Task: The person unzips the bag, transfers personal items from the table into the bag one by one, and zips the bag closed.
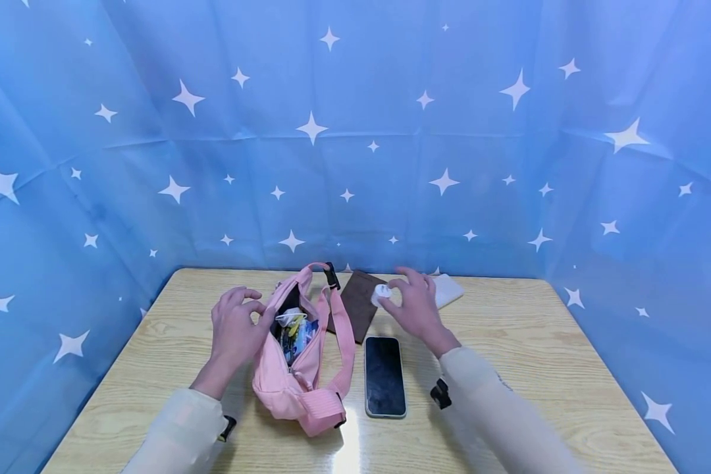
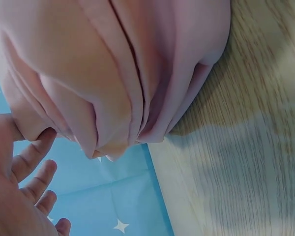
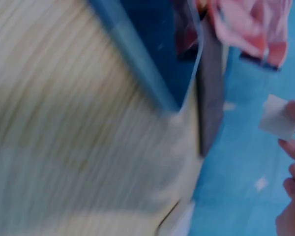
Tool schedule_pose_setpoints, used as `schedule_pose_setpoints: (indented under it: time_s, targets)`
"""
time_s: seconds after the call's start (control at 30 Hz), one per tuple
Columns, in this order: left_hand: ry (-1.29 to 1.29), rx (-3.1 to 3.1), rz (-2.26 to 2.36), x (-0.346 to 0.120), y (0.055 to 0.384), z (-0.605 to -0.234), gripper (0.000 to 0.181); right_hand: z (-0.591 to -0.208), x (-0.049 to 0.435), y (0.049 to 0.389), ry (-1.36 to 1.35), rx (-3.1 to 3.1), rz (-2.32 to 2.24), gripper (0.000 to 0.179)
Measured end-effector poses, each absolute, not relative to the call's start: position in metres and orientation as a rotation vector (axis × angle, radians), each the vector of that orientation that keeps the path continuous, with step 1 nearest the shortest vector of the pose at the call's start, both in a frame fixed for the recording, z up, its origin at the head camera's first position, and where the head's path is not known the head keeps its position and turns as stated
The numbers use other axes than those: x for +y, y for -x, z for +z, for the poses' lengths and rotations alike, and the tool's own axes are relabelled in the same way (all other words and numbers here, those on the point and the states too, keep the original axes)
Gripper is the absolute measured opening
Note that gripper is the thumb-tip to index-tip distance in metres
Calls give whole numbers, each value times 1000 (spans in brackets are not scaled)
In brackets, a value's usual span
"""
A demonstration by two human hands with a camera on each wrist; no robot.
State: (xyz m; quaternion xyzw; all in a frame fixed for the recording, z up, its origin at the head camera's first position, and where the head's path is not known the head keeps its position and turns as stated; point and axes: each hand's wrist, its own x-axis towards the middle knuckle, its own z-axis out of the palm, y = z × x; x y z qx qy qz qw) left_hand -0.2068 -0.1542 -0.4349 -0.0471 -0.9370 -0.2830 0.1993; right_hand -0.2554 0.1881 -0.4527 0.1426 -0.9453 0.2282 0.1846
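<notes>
A pink waist bag (image 1: pixel 278 395) stands unzipped on the table, several small items (image 1: pixel 299 332) showing inside it. My left hand (image 1: pixel 237 329) pinches the left edge of its opening; in the left wrist view the thumb and index finger grip the pink fabric (image 2: pixel 69 49), the other fingers loose. Between the thumb and fingers of my right hand (image 1: pixel 416 306) is a small white round-topped object (image 1: pixel 381 294), held above a dark brown booklet-like item (image 1: pixel 358 306). The right wrist view, blurred, shows that white object (image 3: pixel 278 118) from the side; its exact kind is unclear.
A phone (image 1: pixel 385 378) lies screen up right of the bag. Behind my right hand is a flat white item (image 1: pixel 448 289), partly hidden. The bag's strap (image 1: pixel 343 322) with a black buckle (image 1: pixel 332 276) loops to its right. A blue star-patterned curtain (image 1: pixel 355 164) surrounds the wooden table (image 1: pixel 539 368).
</notes>
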Motion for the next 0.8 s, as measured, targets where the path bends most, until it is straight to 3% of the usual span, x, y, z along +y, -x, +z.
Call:
schedule_pose_setpoints:
  time_s: [0.4,0.8]
  targets:
    - [149,-2620,-811,-150,210,-432,26,-420,99,250,-629,-2630,658,33]
    - [190,-2605,-844,-142,213,-428,27,-431,45,243,-622,-2783,457,28]
